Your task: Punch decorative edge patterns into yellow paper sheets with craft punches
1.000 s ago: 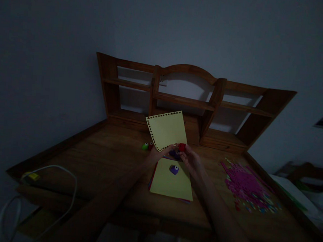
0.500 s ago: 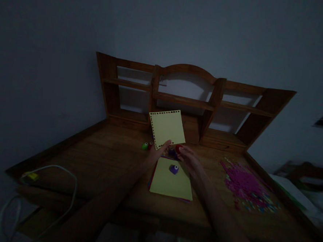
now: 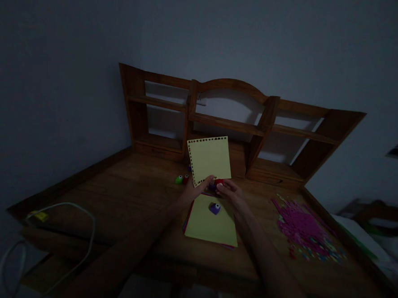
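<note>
My left hand pinches a pale yellow sheet of paper at its lower edge and holds it tilted up above the desk. Small punched holes run along the sheet's top and left edges, with a few at the bottom near my thumb. A small red craft punch is in the closed fingers of my right hand, beside the sheet's lower right corner. Below both hands a purple punch rests on a stack of coloured paper with a yellow sheet on top. Another dark purple punch is partly hidden between my hands.
A green punch and a dark red one stand left of the sheet. Magenta paper strips and coloured scraps are heaped on the right. A wooden shelf unit rises behind. A white cable crosses the desk's left front.
My left hand and the yellow sheet have shifted slightly right. The red punch in my right hand has turned and come lower, closer to the sheet's bottom edge.
</note>
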Available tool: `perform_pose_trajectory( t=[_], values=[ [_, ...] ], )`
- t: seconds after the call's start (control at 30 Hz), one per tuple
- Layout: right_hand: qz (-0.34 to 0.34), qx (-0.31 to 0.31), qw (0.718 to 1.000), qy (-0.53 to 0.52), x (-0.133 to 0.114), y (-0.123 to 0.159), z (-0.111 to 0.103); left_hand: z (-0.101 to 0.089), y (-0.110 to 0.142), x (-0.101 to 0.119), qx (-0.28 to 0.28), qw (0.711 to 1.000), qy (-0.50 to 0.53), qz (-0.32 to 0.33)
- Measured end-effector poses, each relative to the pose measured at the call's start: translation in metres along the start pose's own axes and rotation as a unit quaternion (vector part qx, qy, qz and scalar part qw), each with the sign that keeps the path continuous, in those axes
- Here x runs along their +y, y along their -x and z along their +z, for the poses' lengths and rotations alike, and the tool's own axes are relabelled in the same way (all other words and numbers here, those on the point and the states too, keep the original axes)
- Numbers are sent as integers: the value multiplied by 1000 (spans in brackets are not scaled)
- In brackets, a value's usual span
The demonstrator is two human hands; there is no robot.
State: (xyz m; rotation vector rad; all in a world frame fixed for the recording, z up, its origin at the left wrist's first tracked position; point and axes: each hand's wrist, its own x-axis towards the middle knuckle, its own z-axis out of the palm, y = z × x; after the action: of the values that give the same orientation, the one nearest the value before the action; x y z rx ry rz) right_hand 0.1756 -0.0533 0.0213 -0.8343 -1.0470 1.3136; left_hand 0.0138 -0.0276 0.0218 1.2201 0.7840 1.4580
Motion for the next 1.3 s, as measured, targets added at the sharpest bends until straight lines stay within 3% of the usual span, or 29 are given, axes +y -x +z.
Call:
perform_pose_trajectory(
  t=[0.3, 0.5, 0.7, 0.93, 1.3],
  values=[
    [5, 9, 1000, 1, -5, 3, 3, 0, 5, 6, -23, 1000, -5, 18],
    [10, 6, 1000, -16, -5, 4, 4, -1, 4, -3, -27, 998, 38, -44],
    [9, 3, 999, -35, -8, 5, 5, -1, 5, -6, -23, 998, 26, -52],
    [23, -12, 999, -39, -6, 4, 4, 0, 9, 1, -21, 999, -15, -31],
    [26, -19, 999, -19, -4, 4, 3, -2, 5, -6, -34, 999, -11, -3]
  ],
)
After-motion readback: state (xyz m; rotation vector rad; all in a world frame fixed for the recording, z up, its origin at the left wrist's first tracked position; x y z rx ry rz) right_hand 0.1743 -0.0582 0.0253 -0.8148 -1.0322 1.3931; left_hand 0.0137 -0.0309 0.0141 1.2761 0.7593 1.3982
